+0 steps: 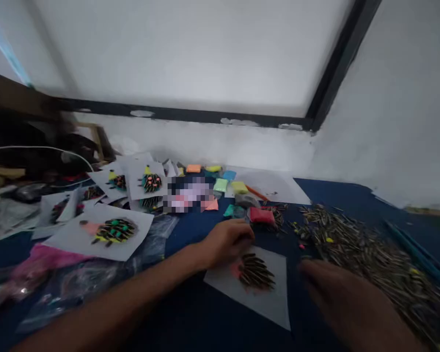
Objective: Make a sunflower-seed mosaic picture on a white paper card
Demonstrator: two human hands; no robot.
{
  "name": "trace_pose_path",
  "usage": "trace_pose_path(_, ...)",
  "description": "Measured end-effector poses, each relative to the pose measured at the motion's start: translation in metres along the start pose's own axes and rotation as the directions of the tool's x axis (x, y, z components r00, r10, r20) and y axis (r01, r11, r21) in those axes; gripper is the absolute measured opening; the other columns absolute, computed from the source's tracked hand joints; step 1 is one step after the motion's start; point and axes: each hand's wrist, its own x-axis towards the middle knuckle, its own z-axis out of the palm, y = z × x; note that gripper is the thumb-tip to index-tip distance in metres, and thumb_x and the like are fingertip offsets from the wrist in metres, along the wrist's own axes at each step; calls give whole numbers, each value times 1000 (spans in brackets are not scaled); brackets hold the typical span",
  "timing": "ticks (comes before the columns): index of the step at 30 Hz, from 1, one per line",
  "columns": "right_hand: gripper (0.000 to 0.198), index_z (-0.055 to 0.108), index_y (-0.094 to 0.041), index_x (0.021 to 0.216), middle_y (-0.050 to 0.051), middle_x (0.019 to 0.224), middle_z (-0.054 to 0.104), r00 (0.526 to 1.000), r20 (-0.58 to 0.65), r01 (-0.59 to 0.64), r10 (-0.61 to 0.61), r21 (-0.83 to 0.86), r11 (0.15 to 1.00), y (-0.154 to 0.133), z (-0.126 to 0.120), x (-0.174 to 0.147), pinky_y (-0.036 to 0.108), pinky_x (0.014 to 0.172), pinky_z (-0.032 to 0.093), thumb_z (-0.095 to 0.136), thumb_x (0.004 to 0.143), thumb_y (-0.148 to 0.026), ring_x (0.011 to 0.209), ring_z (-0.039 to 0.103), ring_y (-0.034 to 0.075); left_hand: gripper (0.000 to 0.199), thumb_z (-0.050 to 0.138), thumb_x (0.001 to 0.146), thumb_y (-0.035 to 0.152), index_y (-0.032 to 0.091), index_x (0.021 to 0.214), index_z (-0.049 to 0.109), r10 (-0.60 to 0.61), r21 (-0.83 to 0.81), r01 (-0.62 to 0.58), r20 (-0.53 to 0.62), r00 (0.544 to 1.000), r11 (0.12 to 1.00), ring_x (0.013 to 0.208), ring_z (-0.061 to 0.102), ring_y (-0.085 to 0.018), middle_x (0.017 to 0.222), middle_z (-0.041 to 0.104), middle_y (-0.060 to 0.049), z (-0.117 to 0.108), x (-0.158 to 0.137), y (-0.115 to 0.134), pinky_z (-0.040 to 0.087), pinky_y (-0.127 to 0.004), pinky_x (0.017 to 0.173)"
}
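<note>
Left hand (225, 242) curled, pressing white paper sheet with dark seed hedgehog (255, 271) at centre; right hand (337, 298) blurred, grip unclear, lower right, just beside.

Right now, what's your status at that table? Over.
Left hand rests on paper sheet, beside seed figure. Right hand blurred, near seed pile. Nothing between them.

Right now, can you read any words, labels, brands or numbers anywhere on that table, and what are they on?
None can be read.
The paper sheets show only seed pictures, no writing.
The clay blocks and plastic bags show no legible print.
A pixelated patch near the middle hides whatever lies there.
The sheet by the left hand and right hand is blank but for its seed shape.
</note>
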Motion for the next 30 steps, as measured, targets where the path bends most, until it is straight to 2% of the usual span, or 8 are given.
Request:
trace_pose_path(6, 17, 62, -26, 76, 1, 74, 66, 993, -54, 104, -101, 62, 993, 9, 17, 2, 20, 47, 40, 48, 83, -21, 63, 65, 15, 10, 55, 82, 9, 15, 82, 63, -18, 32, 17, 24, 1000, 999, 78, 56, -13, 85, 60, -3, -1, -1, 6, 43, -23, 68)
trace_pose_path(9, 18, 63, -26, 76, 1, 74, 65, 987, -66, 151, -145, 96, 984, 12, 24, 4, 21, 48, 41, 48, 84, -22, 60, 64, 14, 11, 54, 83, 9, 15, 82, 63, -26, 25, 26, 27, 999, 999, 78, 56, -13, 84, 60, -3, -2, 0, 8, 44, -23, 70)
trace_pose_path(16, 17, 61, -26, 74, 0, 71, 65, 982, -111, 165, -154, 99, 981, 16, 25, 5, 21, 42, 39, 48, 84, -24, 53, 62, 14, 10, 52, 87, 14, 16, 91, 62, -51, 56, 49, 33, 998, 997, 80, 55, -12, 88, 60, -3, -5, 1, 10, 44, -23, 70)
trace_pose_path(23, 24, 58, -26, 70, -1, 64, 62, 967, -185, 193, -177, 76, 978, 15, 30, 6, 21, 38, 35, 41, 87, -24, 43, 55, 12, 10, 51, 89, 22, 18, 92, 60, -174, 170, 162, 59, 983, 972, 87, 55, -14, 94, 58, -3, -1, 3, 18, 43, -27, 76)
trace_pose_path(30, 25, 60, -26, 72, -1, 65, 63, 972, -168, 184, -167, 92, 979, 14, 26, 5, 20, 37, 37, 41, 88, -25, 44, 57, 12, 9, 51, 89, 24, 18, 91, 57, -190, 248, 171, 54, 980, 953, 88, 53, -17, 95, 58, -3, 5, 0, 20, 40, -32, 79)
